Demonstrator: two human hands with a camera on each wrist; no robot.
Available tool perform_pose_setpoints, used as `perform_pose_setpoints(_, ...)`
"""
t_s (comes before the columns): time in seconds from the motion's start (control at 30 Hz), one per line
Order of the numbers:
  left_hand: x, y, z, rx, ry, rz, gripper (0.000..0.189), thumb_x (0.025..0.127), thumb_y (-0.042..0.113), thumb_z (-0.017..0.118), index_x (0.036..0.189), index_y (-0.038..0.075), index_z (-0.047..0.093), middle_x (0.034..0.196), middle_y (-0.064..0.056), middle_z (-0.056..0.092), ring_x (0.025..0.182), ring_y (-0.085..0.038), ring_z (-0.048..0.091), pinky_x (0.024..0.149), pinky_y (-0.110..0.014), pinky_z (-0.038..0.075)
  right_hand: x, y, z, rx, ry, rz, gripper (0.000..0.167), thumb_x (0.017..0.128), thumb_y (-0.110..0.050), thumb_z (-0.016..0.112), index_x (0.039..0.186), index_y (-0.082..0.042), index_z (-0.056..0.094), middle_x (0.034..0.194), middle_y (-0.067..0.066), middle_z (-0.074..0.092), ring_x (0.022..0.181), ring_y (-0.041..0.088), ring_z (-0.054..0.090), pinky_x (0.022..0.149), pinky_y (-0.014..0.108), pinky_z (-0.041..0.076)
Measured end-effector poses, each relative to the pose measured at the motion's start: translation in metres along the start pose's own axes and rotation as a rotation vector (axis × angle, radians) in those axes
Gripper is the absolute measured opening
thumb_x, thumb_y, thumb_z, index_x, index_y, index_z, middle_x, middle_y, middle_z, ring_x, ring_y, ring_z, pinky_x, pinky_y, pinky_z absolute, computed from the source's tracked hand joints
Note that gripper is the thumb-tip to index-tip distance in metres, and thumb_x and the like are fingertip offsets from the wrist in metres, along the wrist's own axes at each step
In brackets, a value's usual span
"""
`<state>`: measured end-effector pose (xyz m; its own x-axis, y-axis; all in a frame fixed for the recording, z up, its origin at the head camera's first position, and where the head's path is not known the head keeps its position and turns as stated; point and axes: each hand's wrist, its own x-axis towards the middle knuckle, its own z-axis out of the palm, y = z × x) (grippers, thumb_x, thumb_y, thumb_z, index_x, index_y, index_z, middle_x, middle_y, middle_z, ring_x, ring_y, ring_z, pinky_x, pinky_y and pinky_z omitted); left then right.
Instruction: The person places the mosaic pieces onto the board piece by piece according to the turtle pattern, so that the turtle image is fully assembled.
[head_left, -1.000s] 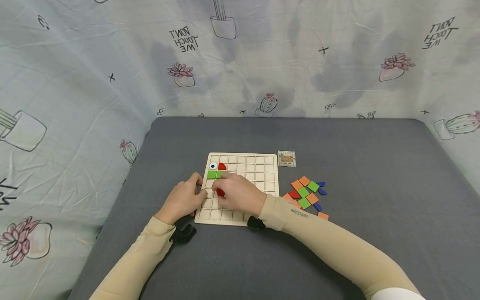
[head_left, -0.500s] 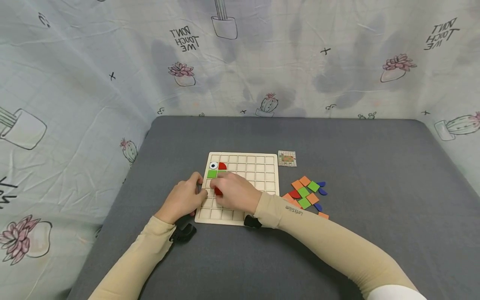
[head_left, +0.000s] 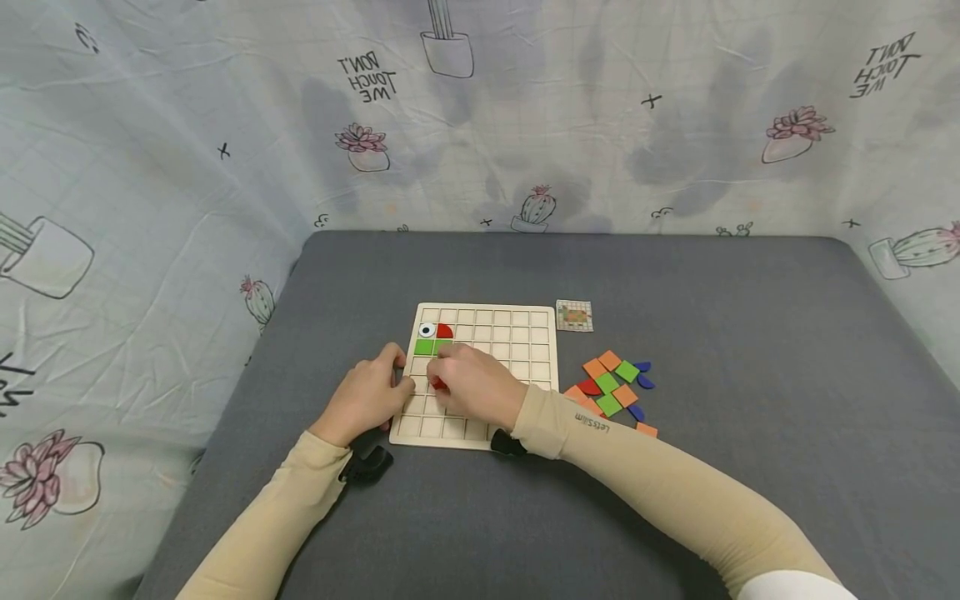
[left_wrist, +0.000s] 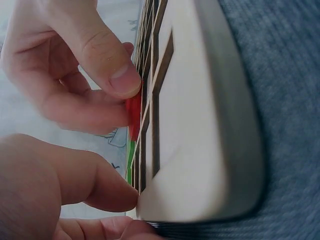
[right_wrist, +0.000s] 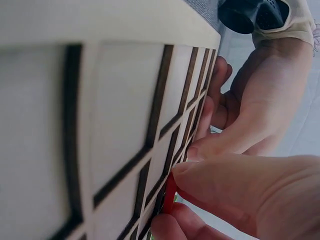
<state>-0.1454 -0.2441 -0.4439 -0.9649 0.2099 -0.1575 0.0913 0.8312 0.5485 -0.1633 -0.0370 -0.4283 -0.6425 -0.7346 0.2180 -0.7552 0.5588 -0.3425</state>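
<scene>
A wooden grid board (head_left: 517, 333) lies on the grey table. My left hand (head_left: 367, 392) pinches its left edge, thumb on top and fingers beneath. Over the board's left columns, my right hand (head_left: 480, 383) pinches a red tile (head_left: 439, 384) between thumb and fingers. The right wrist view shows that red tile (right_wrist: 169, 192) held tilted, right at the grid surface; fingers cover most of it. At the board's upper left sit a round eye tile (head_left: 427, 331), a red quarter-round tile (head_left: 445, 332) and green square tiles (head_left: 424, 347), one partly behind my right fingers.
Right of the board lies a loose pile of orange (head_left: 609, 360), green, red and blue tiles, partly bordering my right sleeve (head_left: 600, 425). A small pattern card (head_left: 574, 316) rests by the board's upper right corner. Printed cloth (head_left: 480, 125) hangs behind the table.
My right hand with the red tile has shifted slightly left and then back right, and less of the tile shows now. The left hand stays on the board's edge.
</scene>
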Motion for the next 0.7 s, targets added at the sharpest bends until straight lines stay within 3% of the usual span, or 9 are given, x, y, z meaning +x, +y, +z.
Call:
perform_pose_setpoints(0.17,-0.0003,0.0001,-0.0004,0.001,0.005,0.005,0.021,0.100,0.018,0.053,0.117,0.005,0.051,0.060,-0.003,0.056,0.038,-0.016,0.054,0.046,-0.033,0.042,0.0007,0.0015,0.0021,0.009,0.015,-0.022,0.019,0.086,0.004,0.071,0.075,-0.011,0.073,0.078,0.001,0.062,0.073,0.013,0.054,0.067,0.022,0.046)
perform_pose_setpoints(0.33,-0.0006,0.0005,-0.0014,0.001,0.002,0.002,0.022,0.100,0.018,0.053,0.118,0.004,0.051,0.061,-0.004,0.056,0.038,-0.016,0.054,0.045,-0.033,0.041,0.0025,0.0024,0.0040,0.019,0.016,-0.044,0.019,0.087,0.004,0.071,0.078,-0.011,0.077,0.080,0.001,0.065,0.075,0.012,0.056,0.069,0.020,0.047)
perform_pose_setpoints(0.7,0.0002,0.0001,0.0000,0.009,0.002,-0.006,0.022,0.100,0.018,0.054,0.118,0.005,0.051,0.061,-0.004,0.056,0.038,-0.016,0.055,0.046,-0.033,0.042,-0.0027,-0.0005,-0.0037,0.004,-0.042,0.003,0.013,0.090,-0.005,0.073,0.084,-0.016,0.079,0.082,-0.001,0.062,0.073,0.009,0.053,0.059,0.020,0.046)
